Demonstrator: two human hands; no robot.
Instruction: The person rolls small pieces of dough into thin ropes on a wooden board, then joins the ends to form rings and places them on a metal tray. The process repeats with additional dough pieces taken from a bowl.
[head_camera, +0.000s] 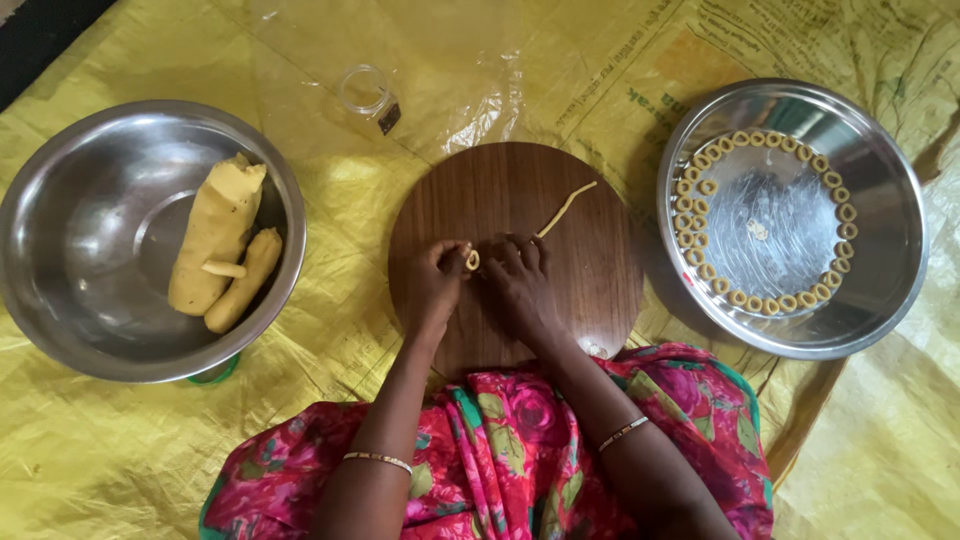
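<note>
On a round wooden board (560, 300), the left hand (432, 285) and the right hand (520, 282) meet at a small dough ring (472, 261), fingertips pinching it between them, while a thin dough strand (565, 209) lies just beyond on the board. To the left, a steel bowl (90, 300) holds rolls of yellow dough (215, 235). To the right, a steel plate (880, 250) carries finished dough rings (705, 187) laid in a circle; all rest on a yellow plastic sheet (100, 450).

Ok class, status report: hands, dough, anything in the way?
Left hand and right hand pinching small yellow dough ring over round wooden board. Thin dough strip trailing behind. Nothing blocking.
</note>
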